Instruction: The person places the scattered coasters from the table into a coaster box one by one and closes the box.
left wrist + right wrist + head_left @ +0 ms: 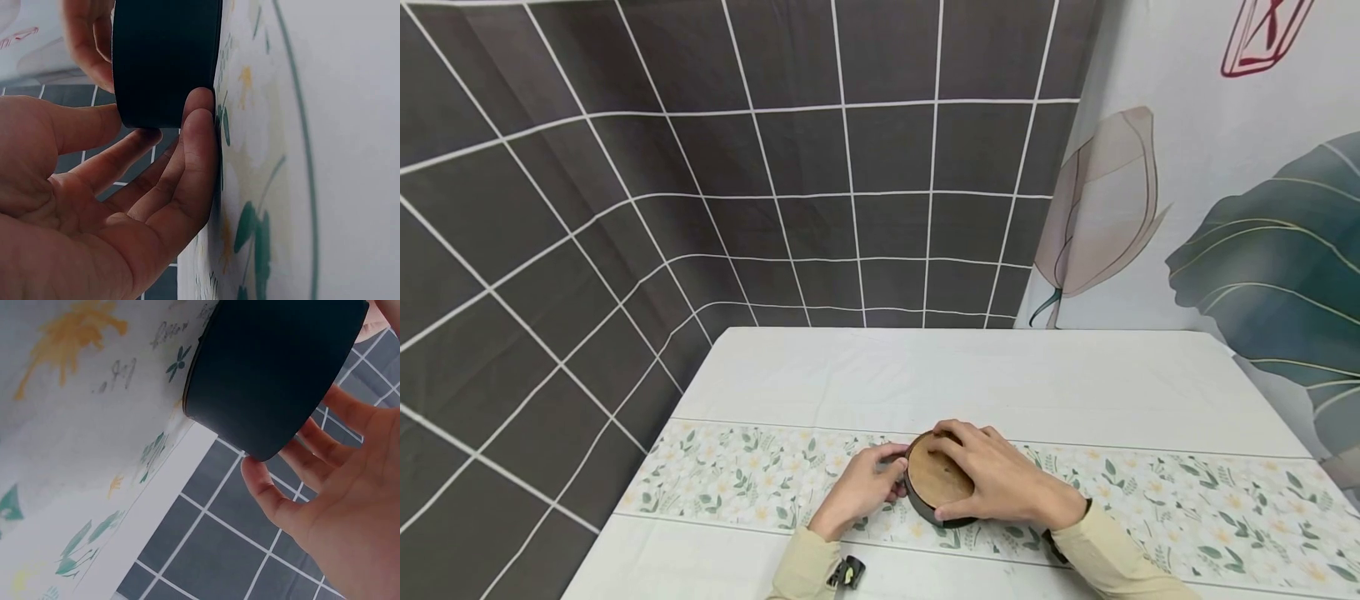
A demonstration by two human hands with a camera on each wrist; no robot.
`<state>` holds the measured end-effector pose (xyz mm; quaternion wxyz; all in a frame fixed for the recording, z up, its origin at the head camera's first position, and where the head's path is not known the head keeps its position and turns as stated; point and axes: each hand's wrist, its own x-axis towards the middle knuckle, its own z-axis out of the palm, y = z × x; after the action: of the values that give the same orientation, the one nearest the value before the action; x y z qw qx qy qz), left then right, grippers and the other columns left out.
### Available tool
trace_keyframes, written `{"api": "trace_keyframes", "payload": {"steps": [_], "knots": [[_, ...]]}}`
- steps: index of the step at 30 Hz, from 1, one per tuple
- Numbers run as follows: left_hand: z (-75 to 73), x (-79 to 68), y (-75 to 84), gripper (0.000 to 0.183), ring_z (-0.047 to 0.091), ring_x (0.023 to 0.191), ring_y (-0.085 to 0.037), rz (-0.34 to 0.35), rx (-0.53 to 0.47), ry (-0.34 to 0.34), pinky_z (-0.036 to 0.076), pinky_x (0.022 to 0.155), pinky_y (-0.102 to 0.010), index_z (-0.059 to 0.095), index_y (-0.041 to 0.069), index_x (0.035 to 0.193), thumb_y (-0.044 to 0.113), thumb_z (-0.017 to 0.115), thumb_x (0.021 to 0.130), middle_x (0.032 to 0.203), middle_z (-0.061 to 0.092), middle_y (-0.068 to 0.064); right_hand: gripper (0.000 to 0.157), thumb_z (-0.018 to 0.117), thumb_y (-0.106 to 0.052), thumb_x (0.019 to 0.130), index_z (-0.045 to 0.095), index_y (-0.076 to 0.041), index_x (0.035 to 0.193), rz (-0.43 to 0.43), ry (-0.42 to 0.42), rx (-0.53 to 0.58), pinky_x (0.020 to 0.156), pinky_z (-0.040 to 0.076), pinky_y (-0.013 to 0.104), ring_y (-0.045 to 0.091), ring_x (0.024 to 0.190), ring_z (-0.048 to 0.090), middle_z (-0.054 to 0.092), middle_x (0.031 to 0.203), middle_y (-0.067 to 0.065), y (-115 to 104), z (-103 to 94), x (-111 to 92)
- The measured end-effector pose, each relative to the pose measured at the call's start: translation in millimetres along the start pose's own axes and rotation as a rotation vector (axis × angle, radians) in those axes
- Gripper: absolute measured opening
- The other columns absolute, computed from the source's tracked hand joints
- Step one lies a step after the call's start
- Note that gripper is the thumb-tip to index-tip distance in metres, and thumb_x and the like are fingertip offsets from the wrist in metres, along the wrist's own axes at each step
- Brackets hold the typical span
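A round, dark container [922, 507] with a brown, wood-like top [938, 482] stands on the patterned band of the table. My left hand [859, 487] holds its left side, thumb and fingertips against the wall. In the left wrist view the lower fingers [199, 150] lie close to the tabletop. From the right, my right hand [1003, 479] spans the top and grips the rim between thumb and fingers. Seen from the right wrist, the fingertips [256, 472] meet the upper edge of the dark wall [269, 375]. What is inside cannot be seen.
A white table cover [820, 367] with a floral strip [722, 471] lies under the container. Behind and to the left hangs a dark gridded curtain [887, 150]. A pale cloth with leaf prints [1180, 108] hangs at the right.
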<state>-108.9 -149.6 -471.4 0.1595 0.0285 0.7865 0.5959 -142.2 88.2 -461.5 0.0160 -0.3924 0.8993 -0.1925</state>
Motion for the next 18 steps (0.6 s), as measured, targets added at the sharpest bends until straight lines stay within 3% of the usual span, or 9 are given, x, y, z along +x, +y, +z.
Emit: {"api": "trace_keyframes", "payload": {"steps": [10, 18], "knots": [[0.9, 0.1, 0.1, 0.033, 0.069, 0.077, -0.020, 0.003, 0.022, 0.014, 0.062, 0.069, -0.037, 0.062, 0.004, 0.138, 0.013, 0.055, 0.107, 0.110, 0.070, -0.010, 0.080, 0.071, -0.073, 0.081, 0.059, -0.022, 0.142, 0.006, 0.019, -0.009, 0.104, 0.046, 0.053, 0.022, 0.137, 0.046, 0.048, 0.148, 0.002, -1, 1.7, -3], [1.0, -0.6, 2.8, 0.033, 0.068, 0.076, -0.017, -0.002, 0.066, 0.017, 0.058, 0.064, -0.029, 0.063, 0.005, 0.137, 0.016, 0.056, 0.107, 0.107, 0.068, -0.007, 0.079, 0.065, -0.075, 0.085, 0.059, -0.021, 0.142, 0.015, 0.049, -0.002, 0.106, 0.046, 0.053, 0.024, 0.136, 0.047, 0.049, 0.147, 0.002, -1, -0.8, -10]]}}
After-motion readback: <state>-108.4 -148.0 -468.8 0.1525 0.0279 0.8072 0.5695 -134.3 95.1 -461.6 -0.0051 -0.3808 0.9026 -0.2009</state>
